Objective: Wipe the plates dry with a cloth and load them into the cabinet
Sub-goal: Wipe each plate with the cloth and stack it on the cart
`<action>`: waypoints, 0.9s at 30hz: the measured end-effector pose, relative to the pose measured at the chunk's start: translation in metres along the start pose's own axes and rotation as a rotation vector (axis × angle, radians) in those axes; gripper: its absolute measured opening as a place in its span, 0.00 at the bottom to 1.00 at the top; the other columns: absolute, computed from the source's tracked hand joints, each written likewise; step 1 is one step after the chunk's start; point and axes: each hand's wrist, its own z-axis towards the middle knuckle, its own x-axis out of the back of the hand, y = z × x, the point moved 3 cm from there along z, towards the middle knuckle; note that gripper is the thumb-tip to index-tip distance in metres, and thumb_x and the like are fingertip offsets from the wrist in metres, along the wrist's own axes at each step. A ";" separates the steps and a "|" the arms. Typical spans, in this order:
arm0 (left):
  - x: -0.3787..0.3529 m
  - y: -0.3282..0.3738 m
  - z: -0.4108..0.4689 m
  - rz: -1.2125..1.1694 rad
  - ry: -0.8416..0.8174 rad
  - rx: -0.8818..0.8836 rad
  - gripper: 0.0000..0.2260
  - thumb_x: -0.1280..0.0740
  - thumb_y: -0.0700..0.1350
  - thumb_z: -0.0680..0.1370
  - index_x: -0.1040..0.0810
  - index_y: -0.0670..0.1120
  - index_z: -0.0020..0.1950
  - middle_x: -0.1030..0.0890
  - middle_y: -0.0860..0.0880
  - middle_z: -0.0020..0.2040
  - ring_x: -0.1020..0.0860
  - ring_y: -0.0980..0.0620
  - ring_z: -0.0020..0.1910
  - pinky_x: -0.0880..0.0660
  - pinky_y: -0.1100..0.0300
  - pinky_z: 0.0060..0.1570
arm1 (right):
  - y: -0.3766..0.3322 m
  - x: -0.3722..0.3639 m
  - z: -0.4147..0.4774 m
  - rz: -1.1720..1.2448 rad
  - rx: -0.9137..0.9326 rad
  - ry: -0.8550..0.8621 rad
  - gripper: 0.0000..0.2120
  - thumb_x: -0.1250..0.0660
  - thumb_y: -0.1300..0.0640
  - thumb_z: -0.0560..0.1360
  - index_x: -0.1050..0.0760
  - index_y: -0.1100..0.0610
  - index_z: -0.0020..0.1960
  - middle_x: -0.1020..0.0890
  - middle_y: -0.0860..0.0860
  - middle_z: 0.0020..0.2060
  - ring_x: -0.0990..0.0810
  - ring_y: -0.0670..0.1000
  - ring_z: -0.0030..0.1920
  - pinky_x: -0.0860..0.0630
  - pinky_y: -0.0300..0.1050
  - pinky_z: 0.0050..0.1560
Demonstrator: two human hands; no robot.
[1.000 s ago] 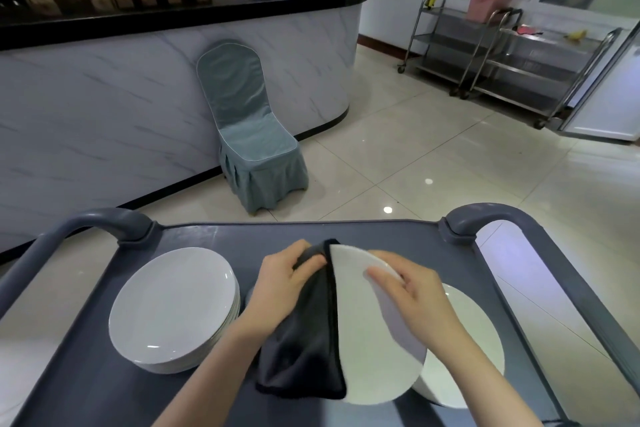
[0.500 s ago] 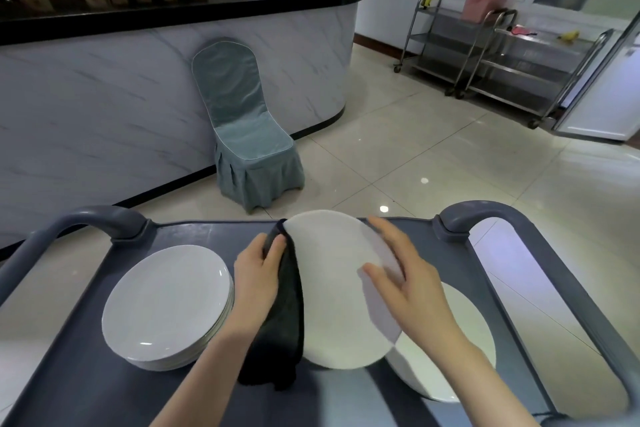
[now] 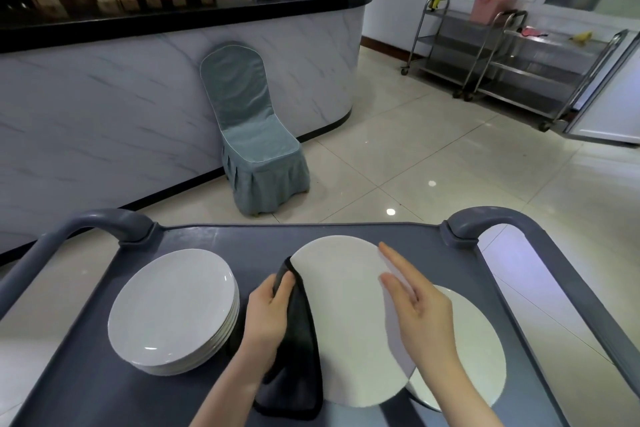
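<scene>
the left hand [image 3: 268,315] is closed around the dark cloth [image 3: 298,360] and pinches it over the left edge of the held plate [image 3: 346,315]. the right hand [image 3: 422,319] is flat with straight fingers, and it presses on the plate's right side to keep it up. the plate is lifted above the grey cart [image 3: 214,239]. it is between the stack of plates [image 3: 173,308] on the left and another plate [image 3: 481,350] lying on the right.

to do this well, i think the flat hand should turn the plate slowly while the cloth slides round the rim. both sides need a rub. keep it over the cart, so a slip is only a short drop.

a second ago the cloth covered much of the plate's left half. now it sits only at the edge, and more of the white face shows. the right fingers were more bent then and are straighter now.
</scene>
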 end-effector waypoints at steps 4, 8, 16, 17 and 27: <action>0.010 0.040 0.011 0.278 -0.165 -0.279 0.15 0.34 0.49 0.80 0.28 0.44 0.35 0.26 0.56 0.31 0.31 0.60 0.32 0.33 0.64 0.36 | 0.001 -0.004 -0.003 -0.053 0.016 -0.103 0.22 0.34 0.61 0.80 0.24 0.36 0.64 0.19 0.29 0.53 0.20 0.34 0.49 0.33 0.21 0.52; -0.003 0.070 0.008 0.457 -0.393 -0.543 0.15 0.31 0.46 0.78 0.29 0.55 0.34 0.25 0.61 0.30 0.29 0.62 0.32 0.34 0.69 0.35 | -0.012 -0.010 0.005 -0.008 0.072 -0.289 0.20 0.34 0.63 0.80 0.22 0.40 0.63 0.21 0.30 0.59 0.25 0.33 0.64 0.33 0.23 0.59; -0.004 -0.005 -0.017 -0.170 0.025 0.022 0.13 0.36 0.46 0.82 0.21 0.41 0.41 0.17 0.46 0.38 0.23 0.53 0.38 0.25 0.58 0.43 | -0.004 0.007 0.013 0.109 -0.039 -0.019 0.20 0.33 0.61 0.79 0.22 0.37 0.61 0.21 0.28 0.59 0.26 0.31 0.63 0.34 0.22 0.58; -0.007 -0.012 -0.021 -0.219 0.019 0.073 0.13 0.36 0.46 0.82 0.20 0.41 0.42 0.16 0.43 0.41 0.21 0.52 0.39 0.24 0.53 0.44 | -0.001 0.006 0.009 0.113 -0.063 0.016 0.20 0.33 0.61 0.80 0.23 0.36 0.61 0.22 0.27 0.58 0.26 0.30 0.62 0.34 0.21 0.57; 0.001 0.065 0.019 0.482 -0.494 -0.488 0.09 0.32 0.47 0.79 0.25 0.47 0.40 0.23 0.54 0.35 0.29 0.62 0.35 0.32 0.65 0.40 | -0.021 -0.002 0.018 -0.077 0.088 -0.304 0.21 0.32 0.61 0.79 0.23 0.34 0.59 0.22 0.25 0.57 0.26 0.29 0.62 0.34 0.23 0.60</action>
